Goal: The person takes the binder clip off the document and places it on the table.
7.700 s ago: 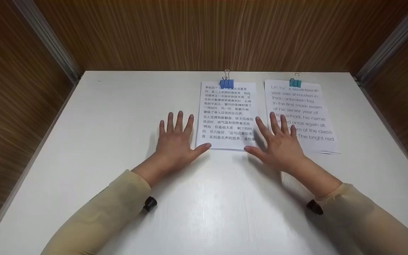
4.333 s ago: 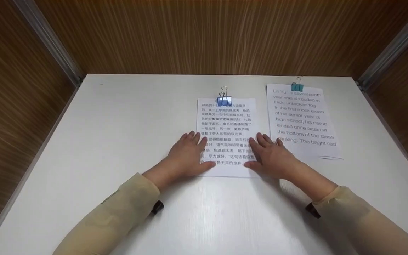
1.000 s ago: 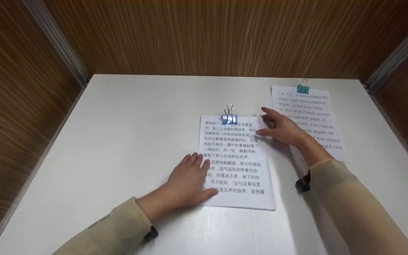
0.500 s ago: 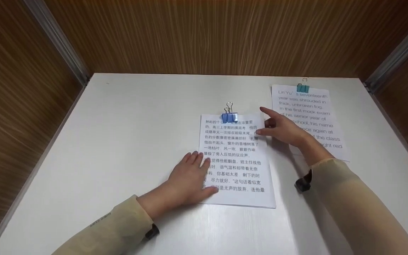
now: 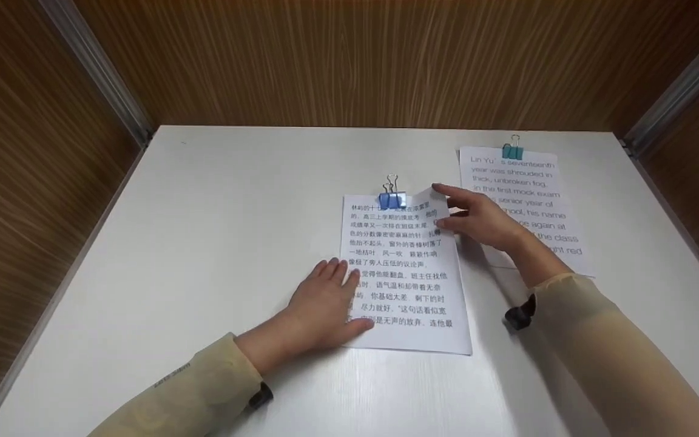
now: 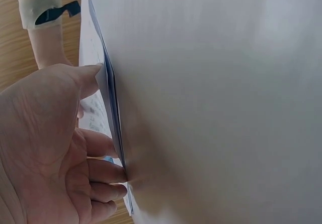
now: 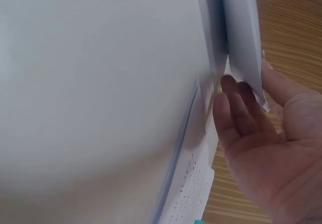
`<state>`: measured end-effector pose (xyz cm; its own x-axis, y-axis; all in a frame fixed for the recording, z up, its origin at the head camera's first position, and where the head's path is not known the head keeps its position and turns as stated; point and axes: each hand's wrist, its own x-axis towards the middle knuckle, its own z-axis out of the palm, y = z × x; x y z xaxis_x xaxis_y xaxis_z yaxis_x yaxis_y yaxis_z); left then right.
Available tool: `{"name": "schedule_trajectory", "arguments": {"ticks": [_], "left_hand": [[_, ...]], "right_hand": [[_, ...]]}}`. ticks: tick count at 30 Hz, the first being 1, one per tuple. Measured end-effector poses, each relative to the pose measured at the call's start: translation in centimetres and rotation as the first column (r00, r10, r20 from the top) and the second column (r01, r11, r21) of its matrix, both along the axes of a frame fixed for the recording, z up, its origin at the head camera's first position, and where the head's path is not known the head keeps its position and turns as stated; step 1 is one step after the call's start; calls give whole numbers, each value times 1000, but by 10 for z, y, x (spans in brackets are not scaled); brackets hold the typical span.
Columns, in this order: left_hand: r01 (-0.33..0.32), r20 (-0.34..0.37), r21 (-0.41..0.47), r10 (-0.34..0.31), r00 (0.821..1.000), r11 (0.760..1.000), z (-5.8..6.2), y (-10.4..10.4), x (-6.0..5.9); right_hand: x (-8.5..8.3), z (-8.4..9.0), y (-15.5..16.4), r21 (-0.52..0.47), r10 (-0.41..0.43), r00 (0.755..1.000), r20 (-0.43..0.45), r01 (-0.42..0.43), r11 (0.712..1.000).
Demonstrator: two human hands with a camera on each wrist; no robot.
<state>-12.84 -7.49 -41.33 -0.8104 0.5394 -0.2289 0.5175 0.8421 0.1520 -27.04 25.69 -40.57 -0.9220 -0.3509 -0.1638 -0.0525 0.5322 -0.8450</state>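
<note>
Right hand [image 5: 486, 223], narrowed, pinches the upper right corner of the paper stack [image 5: 407, 267] with thumb and fingers; paper rises and curls there, though how many sheets are caught cannot be told. Left hand [image 5: 320, 309] lies with fingers relaxed along the stack's left edge, its thumb resting on the printed page near the bottom.

On the left, the white surface [image 5: 216, 218] runs broadly out to a wooden side wall [image 5: 40, 152]. Beyond the top of the stack lies a strip of surface, bounded by the wooden back wall [image 5: 349, 67]. The stack's bottom edge, slightly slanted, has surface running from it toward the person. On the right the room is tight: only a narrow gap parts this stack from a second stack [image 5: 522, 197], whose lower left the right hand and wrist partly hide.

The paper stack thus sits between the two hands. A blue binder clip [image 5: 392, 201] bites its top edge, wire handles standing up; a teal binder clip [image 5: 512, 152] holds the second stack, printed in English.
</note>
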Motion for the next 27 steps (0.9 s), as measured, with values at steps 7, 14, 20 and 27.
{"name": "schedule_trajectory", "arguments": {"ticks": [7, 14, 20, 27], "left_hand": [[-12, 11, 8, 12, 1000, 1000, 0, 1, 0], [-4, 10, 5, 4, 1000, 1000, 0, 2, 1], [4, 4, 19, -5, 1000, 1000, -1, 2, 0], [8, 3, -8, -8, 1000, 1000, 2, 0, -4]], "right_hand": [[-3, -2, 0, -44, 0, 1000, 16, 1, 999], [-5, -5, 4, -68, -12, 999, 41, 15, 998], [-5, -7, 2, -136, -75, 993, 87, 87, 987], [-4, -5, -3, -189, -130, 987, 99, 147, 971]]}}
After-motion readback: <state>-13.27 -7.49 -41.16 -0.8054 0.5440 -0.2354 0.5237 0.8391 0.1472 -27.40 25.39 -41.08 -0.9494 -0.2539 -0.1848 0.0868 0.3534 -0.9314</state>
